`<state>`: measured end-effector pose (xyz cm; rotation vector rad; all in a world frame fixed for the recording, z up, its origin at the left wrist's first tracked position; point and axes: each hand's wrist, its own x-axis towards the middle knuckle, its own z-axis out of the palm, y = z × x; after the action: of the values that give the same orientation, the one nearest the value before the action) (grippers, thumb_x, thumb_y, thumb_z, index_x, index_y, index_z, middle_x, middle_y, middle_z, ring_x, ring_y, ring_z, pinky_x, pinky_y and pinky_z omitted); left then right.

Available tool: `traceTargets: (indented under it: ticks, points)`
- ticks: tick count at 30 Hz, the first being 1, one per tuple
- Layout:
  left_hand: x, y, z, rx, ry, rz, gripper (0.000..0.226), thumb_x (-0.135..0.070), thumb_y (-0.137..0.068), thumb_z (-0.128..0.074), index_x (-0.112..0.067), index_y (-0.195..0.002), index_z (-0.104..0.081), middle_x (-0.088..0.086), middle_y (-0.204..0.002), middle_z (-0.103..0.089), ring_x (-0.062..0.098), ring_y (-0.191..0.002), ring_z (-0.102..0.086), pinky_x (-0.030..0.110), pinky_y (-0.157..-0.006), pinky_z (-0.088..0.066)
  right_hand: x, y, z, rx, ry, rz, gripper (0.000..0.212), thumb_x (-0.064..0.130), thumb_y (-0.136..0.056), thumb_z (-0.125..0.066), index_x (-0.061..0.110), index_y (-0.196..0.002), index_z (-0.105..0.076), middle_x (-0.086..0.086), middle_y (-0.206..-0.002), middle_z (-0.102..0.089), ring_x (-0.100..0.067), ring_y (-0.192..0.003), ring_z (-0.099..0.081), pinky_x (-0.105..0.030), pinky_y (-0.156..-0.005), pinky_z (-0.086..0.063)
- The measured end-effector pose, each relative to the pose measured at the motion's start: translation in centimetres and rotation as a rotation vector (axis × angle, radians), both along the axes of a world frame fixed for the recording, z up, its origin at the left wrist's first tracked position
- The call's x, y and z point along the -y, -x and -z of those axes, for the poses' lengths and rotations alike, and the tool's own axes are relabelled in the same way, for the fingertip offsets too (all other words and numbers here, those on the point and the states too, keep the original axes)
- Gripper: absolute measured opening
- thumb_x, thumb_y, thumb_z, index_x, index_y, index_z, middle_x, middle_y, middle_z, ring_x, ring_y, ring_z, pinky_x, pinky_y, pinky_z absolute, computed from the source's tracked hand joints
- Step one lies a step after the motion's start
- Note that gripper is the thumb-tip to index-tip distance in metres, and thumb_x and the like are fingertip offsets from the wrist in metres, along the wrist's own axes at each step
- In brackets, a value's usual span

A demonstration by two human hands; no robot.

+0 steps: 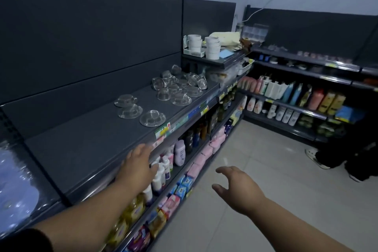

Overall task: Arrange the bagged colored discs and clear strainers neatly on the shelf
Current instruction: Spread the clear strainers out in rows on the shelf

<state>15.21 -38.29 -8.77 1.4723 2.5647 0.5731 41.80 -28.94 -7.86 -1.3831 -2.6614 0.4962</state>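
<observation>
The clear strainers [176, 86] sit on the top shelf [92, 145], most in a messy bunch far back, three alone nearer the front. A shiny bag [14, 186] lies at the left end; what is inside is blurry. The left hand [139, 163] is open and flat at the shelf's front edge, holding nothing. The right hand [235, 186] is open in the air over the floor [266, 170], holding nothing.
</observation>
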Motion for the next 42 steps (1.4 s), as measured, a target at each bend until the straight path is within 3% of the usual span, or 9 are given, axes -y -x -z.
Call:
traceTargets:
  ticks: [9, 14, 18, 21, 26, 31, 34, 37, 42]
  points:
    - [-12.3, 14.6, -0.4, 0.053, -0.118, -0.162, 0.07, -0.038, -0.088, -0.06, -0.021, -0.148, -0.027, 0.007, -0.156, -0.02, 0.03, -0.14, -0.023, 0.041, -0.113, -0.026, -13.8, 17.2, -2.4, -0.042, -0.058, -0.206, 0.053, 0.05, -0.088, -0.057, 0.029, -0.136, -0.045, 0.004, -0.135, -0.048, -0.016, -0.12, -0.05, -0.029, -0.098, -0.043]
    - [-15.4, 21.7, 0.7, 0.166, -0.067, -0.201, 0.077, -0.042, -0.088, -0.059, -0.029, -0.151, -0.017, 0.002, -0.159, -0.011, 0.028, -0.142, -0.018, 0.039, -0.116, -0.024, -17.5, 28.6, -2.2, -0.042, -0.014, -0.405, 0.06, 0.047, -0.087, -0.06, 0.03, -0.141, -0.04, 0.003, -0.148, -0.032, -0.021, -0.132, -0.039, -0.028, -0.108, -0.035]
    - [-17.3, 24.0, 1.7, 0.245, -0.032, -0.157, 0.082, -0.04, -0.083, -0.066, -0.027, -0.151, -0.021, 0.002, -0.156, -0.024, 0.022, -0.137, -0.034, 0.031, -0.114, -0.028, -19.2, 33.9, 0.0, 0.079, 0.065, -0.559, 0.074, 0.047, -0.08, -0.065, 0.033, -0.145, -0.031, 0.0, -0.154, -0.026, -0.027, -0.135, -0.036, -0.031, -0.112, -0.032]
    - [-18.6, 24.4, 2.2, 0.288, -0.091, -0.138, 0.079, -0.031, -0.08, -0.072, -0.021, -0.148, -0.031, 0.003, -0.151, -0.034, 0.018, -0.135, -0.037, 0.026, -0.112, -0.029, -21.2, 35.7, 0.9, 0.111, 0.033, -0.632, 0.071, 0.048, -0.075, -0.062, 0.031, -0.14, -0.04, 0.0, -0.143, -0.043, -0.028, -0.125, -0.046, -0.03, -0.106, -0.037]
    - [-21.5, 24.6, 2.3, 0.269, -0.135, -0.169, 0.081, -0.035, -0.078, -0.073, -0.023, -0.145, -0.03, -0.004, -0.145, -0.037, 0.013, -0.132, -0.036, 0.023, -0.109, -0.03, -26.6, 37.5, -0.8, -0.015, 0.066, -0.616, 0.058, 0.04, -0.074, -0.066, 0.032, -0.129, -0.053, 0.0, -0.122, -0.06, -0.019, -0.112, -0.057, -0.021, -0.095, -0.042]
    - [-26.4, 23.1, 2.2, 0.302, -0.23, -0.283, 0.075, -0.04, -0.076, -0.075, -0.022, -0.138, -0.037, -0.004, -0.141, -0.044, 0.012, -0.129, -0.04, 0.022, -0.104, -0.031, -34.2, 37.7, -3.5, -0.155, 0.032, -0.556, 0.057, 0.037, -0.073, -0.073, 0.03, -0.127, -0.056, 0.004, -0.123, -0.059, -0.013, -0.113, -0.056, -0.02, -0.098, -0.041]
    - [-30.2, 22.1, 1.4, 0.449, -0.393, -0.426, 0.062, -0.033, -0.077, -0.076, -0.019, -0.13, -0.046, -0.002, -0.125, -0.056, 0.012, -0.116, -0.051, 0.019, -0.094, -0.034, -39.2, 37.0, -4.6, -0.204, -0.004, -0.533, 0.057, 0.037, -0.075, -0.073, 0.028, -0.128, -0.056, 0.005, -0.126, -0.057, -0.013, -0.117, -0.053, -0.017, -0.099, -0.037]
    - [-34.3, 21.0, 0.4, 0.539, -0.461, -0.489, 0.057, -0.032, -0.078, -0.076, -0.02, -0.126, -0.047, -0.007, -0.111, -0.056, 0.008, -0.106, -0.053, 0.018, -0.087, -0.036, -44.3, 36.2, -4.9, -0.182, -0.013, -0.526, 0.058, 0.035, -0.077, -0.072, 0.026, -0.131, -0.053, 0.002, -0.131, -0.053, -0.014, -0.119, -0.051, -0.02, -0.101, -0.037]
    - [-40.5, 19.3, -0.2, 0.45, -0.444, -0.465, 0.055, -0.037, -0.076, -0.075, -0.027, -0.122, -0.046, -0.009, -0.115, -0.056, 0.007, -0.108, -0.053, 0.019, -0.091, -0.038, -50.9, 36.6, -4.5, -0.112, -0.064, -0.572, 0.059, 0.038, -0.079, -0.07, 0.027, -0.134, -0.05, 0.003, -0.136, -0.048, -0.017, -0.123, -0.046, -0.026, -0.104, -0.038]
